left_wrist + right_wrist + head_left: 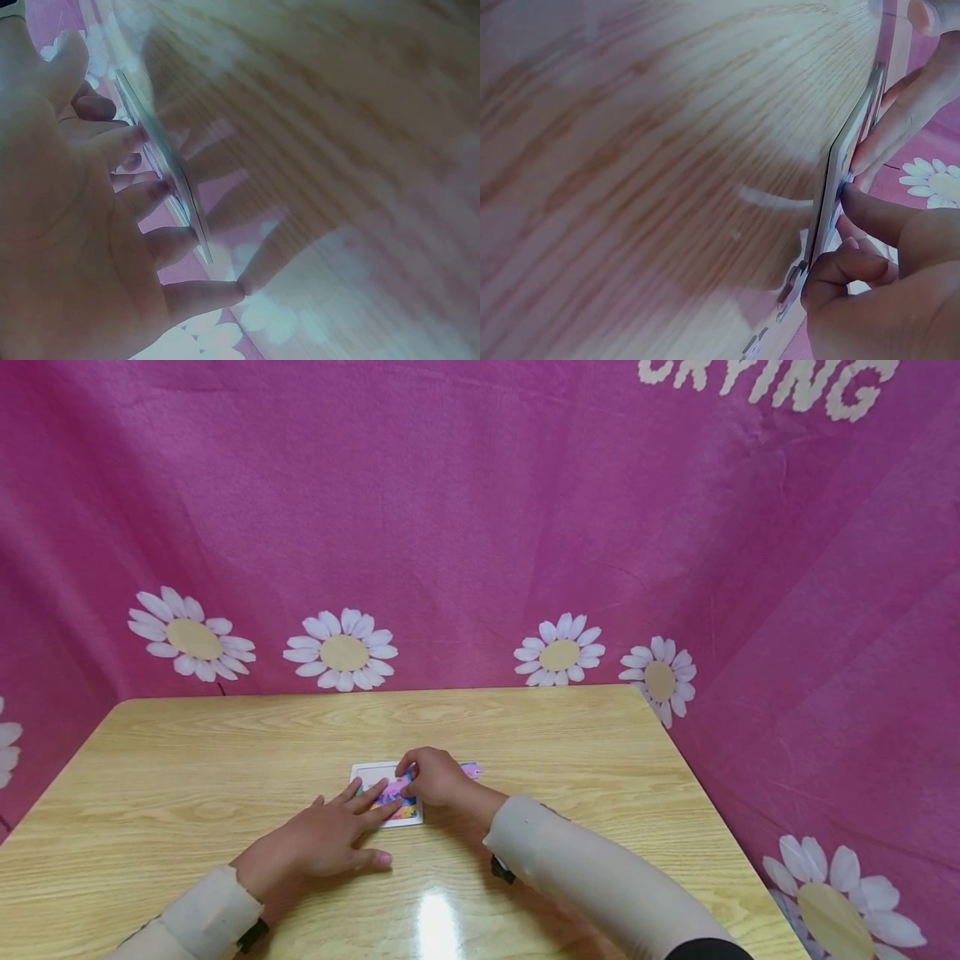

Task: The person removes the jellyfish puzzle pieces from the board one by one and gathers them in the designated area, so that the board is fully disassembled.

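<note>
Glossy grained tabletop, thin rectangular puzzle board under left hand.

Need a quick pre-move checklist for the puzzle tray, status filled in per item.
1. Tray lying flat on the table: ok.
2. Left hand on the tray: ok, fingers spread across it.
3. Right hand at the tray's right side: ok, thumb touching the picture side.
4. Right hand pinching a piece: cannot tell, its fingers hide the spot.
5. Tray filled: not ok, a pale bare area shows at the far left.
6. Loose pieces near the right hand: ok, just right of the tray.
</note>
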Tool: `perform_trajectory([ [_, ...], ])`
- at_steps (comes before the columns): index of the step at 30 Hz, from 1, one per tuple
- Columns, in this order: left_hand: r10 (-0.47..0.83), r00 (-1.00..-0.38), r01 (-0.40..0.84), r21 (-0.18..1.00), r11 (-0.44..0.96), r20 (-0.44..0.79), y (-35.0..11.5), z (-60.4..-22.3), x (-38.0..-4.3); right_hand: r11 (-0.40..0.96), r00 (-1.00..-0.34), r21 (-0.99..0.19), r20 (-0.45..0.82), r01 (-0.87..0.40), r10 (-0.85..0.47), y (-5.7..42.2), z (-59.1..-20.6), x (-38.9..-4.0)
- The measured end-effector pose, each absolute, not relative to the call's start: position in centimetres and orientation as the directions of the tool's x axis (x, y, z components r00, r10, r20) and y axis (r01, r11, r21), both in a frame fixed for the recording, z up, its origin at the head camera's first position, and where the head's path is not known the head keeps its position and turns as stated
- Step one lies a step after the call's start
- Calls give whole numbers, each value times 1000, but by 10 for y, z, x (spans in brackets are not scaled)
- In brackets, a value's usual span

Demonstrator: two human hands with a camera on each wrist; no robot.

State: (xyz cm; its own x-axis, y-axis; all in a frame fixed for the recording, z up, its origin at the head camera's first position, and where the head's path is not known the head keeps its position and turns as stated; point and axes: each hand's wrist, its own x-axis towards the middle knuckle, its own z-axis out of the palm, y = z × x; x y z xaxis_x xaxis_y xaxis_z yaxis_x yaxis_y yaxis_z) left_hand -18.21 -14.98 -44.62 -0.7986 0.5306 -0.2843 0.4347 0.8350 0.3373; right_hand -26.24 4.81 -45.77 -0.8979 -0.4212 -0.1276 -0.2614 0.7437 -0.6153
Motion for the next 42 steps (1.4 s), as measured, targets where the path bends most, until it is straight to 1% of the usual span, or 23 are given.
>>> perform_trajectory([
  [12,526,-797,425,342,838,-298,-149,-448,-183,762,-892,-583,-132,-283,-432,46,-458,-265],
  [18,519,-797,410,353,841,-309,-149,-446,-182,788,-907,-537,-91,-303,-411,46,-456,-261],
  [23,521,-798,413,354,839,-305,-149,-446,-182,791,-907,-521,-70,-321,-414,46,-456,-259],
  [30,521,-797,415,350,840,-305,-149,-449,-184,782,-902,-526,-63,-334,-427,47,-456,-260],
  [42,523,-793,414,353,839,-313,-150,-448,-184,746,-914,-594,-44,-301,-404,48,-457,-263],
])
